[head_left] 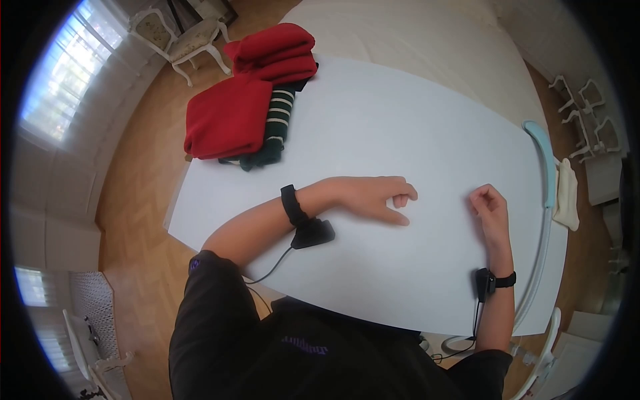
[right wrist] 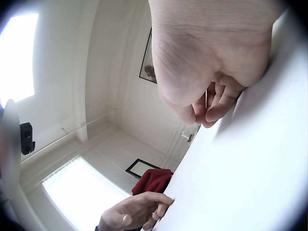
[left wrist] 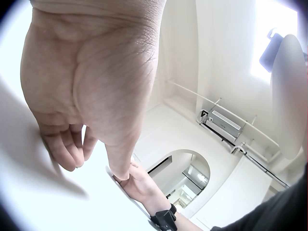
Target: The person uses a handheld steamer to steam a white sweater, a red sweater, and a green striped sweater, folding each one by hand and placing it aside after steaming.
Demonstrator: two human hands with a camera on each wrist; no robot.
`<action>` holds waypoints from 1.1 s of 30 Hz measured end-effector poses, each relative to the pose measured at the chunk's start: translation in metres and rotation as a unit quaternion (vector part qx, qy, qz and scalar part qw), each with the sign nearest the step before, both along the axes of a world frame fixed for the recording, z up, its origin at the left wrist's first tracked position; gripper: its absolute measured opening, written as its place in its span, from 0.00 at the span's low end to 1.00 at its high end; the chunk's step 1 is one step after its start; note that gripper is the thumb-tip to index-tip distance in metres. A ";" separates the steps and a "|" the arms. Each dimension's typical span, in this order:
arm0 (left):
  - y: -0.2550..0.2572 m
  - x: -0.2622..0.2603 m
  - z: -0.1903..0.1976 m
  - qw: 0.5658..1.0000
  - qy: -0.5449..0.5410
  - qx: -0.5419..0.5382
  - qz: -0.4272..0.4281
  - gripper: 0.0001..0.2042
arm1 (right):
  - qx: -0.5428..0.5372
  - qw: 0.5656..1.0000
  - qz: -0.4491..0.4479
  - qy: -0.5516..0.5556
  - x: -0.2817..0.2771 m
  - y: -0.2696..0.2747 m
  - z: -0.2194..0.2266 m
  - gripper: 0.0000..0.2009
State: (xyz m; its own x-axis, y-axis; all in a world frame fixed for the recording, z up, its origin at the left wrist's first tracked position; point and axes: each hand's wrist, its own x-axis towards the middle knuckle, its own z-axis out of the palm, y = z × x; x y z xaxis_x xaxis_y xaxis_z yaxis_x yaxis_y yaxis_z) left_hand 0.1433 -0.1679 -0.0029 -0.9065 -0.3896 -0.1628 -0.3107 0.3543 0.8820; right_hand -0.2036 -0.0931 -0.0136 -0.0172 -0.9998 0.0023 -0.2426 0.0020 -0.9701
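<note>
In the head view my left hand (head_left: 370,198) is low over the middle of the white table (head_left: 373,273), its fingers loosely bent and nothing in them. My right hand (head_left: 492,212) rests toward the table's right side, fingers loosely curled and holding nothing. A gap of bare tabletop separates the two. Folded red fabric (head_left: 228,117) lies at the table's left, partly on a green and white striped folded cloth (head_left: 279,123). Behind it sits another folded red piece (head_left: 277,53). From the right wrist view, red fabric (right wrist: 153,181) shows beyond the left hand.
A pale blue curved bar (head_left: 543,160) runs along the table's right edge, with a cream cloth (head_left: 567,197) beside it. Cream fabric (head_left: 427,33) spreads beyond the far edge. A white chair (head_left: 180,40) stands at the back left. Each wrist wears a strapped camera with a cable.
</note>
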 end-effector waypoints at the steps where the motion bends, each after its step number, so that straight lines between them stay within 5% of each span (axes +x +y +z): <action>1: 0.000 0.000 0.001 1.000 0.000 -0.001 0.000 0.28 | -0.001 1.000 -0.001 0.000 0.001 0.000 0.001 0.05; 33: -0.002 0.000 0.001 1.000 -0.002 0.001 -0.011 0.29 | -0.001 1.000 0.003 0.008 0.000 0.000 -0.001 0.05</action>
